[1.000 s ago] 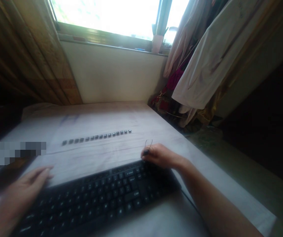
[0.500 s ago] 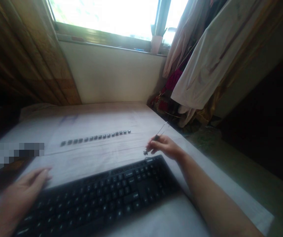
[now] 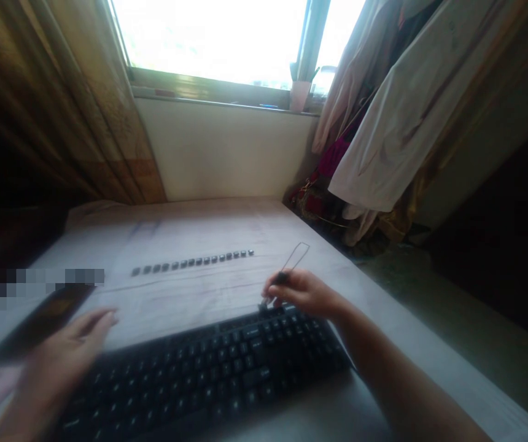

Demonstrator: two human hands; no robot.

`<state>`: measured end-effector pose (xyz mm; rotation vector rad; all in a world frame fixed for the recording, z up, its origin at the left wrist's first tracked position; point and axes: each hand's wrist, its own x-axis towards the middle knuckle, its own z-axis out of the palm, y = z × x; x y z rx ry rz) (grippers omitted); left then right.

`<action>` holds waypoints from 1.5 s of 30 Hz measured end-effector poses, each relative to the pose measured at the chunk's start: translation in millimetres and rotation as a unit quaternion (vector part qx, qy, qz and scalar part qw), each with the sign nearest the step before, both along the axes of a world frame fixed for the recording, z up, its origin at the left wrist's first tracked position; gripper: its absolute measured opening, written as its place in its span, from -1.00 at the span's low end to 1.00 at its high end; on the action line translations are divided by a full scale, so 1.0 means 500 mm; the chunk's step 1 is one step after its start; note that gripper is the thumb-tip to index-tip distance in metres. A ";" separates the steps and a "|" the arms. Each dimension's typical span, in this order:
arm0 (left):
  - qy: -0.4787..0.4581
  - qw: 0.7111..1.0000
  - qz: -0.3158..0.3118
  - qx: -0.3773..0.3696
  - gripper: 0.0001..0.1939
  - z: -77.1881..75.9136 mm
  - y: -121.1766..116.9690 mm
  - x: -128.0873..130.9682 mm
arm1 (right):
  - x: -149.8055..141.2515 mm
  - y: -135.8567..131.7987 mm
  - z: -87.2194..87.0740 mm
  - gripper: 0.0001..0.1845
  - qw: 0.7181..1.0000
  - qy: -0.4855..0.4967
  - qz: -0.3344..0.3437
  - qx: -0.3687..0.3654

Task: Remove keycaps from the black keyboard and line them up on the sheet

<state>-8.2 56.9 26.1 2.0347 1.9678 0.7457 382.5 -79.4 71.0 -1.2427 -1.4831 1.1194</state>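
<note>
My right hand (image 3: 298, 290) is closed round a wire keycap puller (image 3: 281, 278). Its thin wire loop points up and away from the fingers. A small dark piece that looks like a keycap (image 3: 263, 306) is at the lower end, by my fingertips, over the back edge of a black keyboard (image 3: 190, 368). Whether it touches the keyboard is unclear. Near the keyboard's left end, my left hand (image 3: 73, 350) holds nothing, its fingers loosely stretched. Behind the keyboard, several dark keycaps (image 3: 198, 261) lie in a slanting row on the pale cloth.
A dark flat object (image 3: 43, 322), partly pixelated, lies beyond my left hand. The cloth-covered surface (image 3: 190, 227) ends at a wall under a window. Clothes (image 3: 379, 141) hang at the right, a curtain (image 3: 121, 123) at the left. A pot (image 3: 299, 96) stands on the sill.
My right hand has brought the puller and the small piece down and toward the keyboard's back edge. The whole view has shifted a little. My left hand stays by the keyboard's left end.
</note>
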 end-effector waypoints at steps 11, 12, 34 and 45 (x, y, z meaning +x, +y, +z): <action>-0.154 0.957 -0.228 -0.087 -0.52 0.052 -0.180 0.164 | -0.151 0.031 0.083 -0.90 0.991 -0.039 0.067 0.110; -0.172 0.950 -0.237 -0.106 -0.53 0.050 -0.186 0.169 | -0.164 0.031 0.079 -0.90 0.988 -0.053 0.074 0.122; -0.428 0.814 -0.155 -0.362 -0.55 0.043 -0.196 0.206 | -0.216 0.036 0.026 -0.85 0.969 -0.114 0.047 0.212; -0.474 0.792 -0.145 -0.357 -0.54 0.030 -0.188 0.194 | -0.198 0.044 -0.004 -0.85 0.946 -0.214 0.047 0.238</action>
